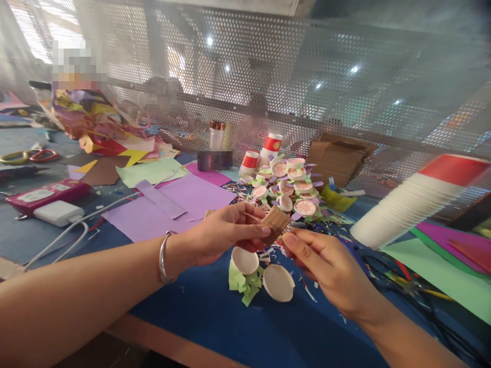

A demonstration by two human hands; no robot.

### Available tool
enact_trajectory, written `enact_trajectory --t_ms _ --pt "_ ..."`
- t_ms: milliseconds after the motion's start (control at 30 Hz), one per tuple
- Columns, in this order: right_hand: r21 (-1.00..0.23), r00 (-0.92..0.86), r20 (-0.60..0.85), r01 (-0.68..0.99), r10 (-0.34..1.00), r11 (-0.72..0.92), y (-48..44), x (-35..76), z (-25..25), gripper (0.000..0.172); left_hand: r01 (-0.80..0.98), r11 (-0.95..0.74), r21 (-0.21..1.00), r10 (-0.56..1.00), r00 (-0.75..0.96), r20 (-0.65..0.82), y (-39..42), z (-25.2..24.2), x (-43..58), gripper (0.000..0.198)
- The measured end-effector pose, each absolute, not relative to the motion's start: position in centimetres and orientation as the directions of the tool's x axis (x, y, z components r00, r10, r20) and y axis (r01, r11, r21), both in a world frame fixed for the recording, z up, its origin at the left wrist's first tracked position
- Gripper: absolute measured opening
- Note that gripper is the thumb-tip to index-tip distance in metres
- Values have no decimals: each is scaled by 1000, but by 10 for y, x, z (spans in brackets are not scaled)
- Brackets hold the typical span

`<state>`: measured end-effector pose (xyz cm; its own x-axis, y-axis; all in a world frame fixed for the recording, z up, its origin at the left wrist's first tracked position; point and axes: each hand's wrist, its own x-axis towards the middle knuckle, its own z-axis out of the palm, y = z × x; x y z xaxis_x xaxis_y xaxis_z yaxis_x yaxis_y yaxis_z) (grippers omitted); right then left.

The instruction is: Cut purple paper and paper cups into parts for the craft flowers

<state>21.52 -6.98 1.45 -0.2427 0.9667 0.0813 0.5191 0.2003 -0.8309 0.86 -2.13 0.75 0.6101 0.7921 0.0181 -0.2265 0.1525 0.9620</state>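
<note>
Between thumb and fingers, my left hand (pixel 233 227) holds a small piece of brown corrugated cardboard (pixel 276 221). My right hand (pixel 322 260) is pinched closed at the lower right edge of that piece; whatever lies between its fingertips is too small to make out. Below the hands, a round white paper disc (pixel 245 260) rests over crumpled light green paper strips (pixel 244 283). Beside it lies another pale disc (pixel 279 282). Just behind the hands is a heap of small cup pieces (pixel 286 189) with red-patterned round ends and green and purple strips.
A tall stack of white cups (pixel 410 204) leans at the right, near black cables and coloured sheets. Purple paper (pixel 207 197), a pink power strip (pixel 49 196) and scissors (pixel 28 156) lie left. Folded cardboard (pixel 335 156) stands behind, before a perforated metal screen (pixel 238 61).
</note>
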Motion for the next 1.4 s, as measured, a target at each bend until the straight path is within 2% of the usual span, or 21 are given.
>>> enact_trajectory --t_ms 100,367,600,1233,1400 --pt "-847 -242 69 498 968 185 -68 216 14 47 -197 241 950 768 637 -63 -23 4 13 23" --pt "-894 -184 -6 441 983 77 -68 215 10 49 -226 144 963 825 565 10 -25 4 15 20" --pt "-911 -159 -27 411 987 41 -67 217 9 50 -168 82 982 838 544 23 -25 3 14 19" --pt "-872 -216 41 469 976 140 -69 213 12 49 -110 -81 991 815 565 129 -24 -3 13 25" --pt "-858 -221 57 488 974 161 -70 214 14 50 -125 -52 991 810 575 115 -24 -3 13 26"
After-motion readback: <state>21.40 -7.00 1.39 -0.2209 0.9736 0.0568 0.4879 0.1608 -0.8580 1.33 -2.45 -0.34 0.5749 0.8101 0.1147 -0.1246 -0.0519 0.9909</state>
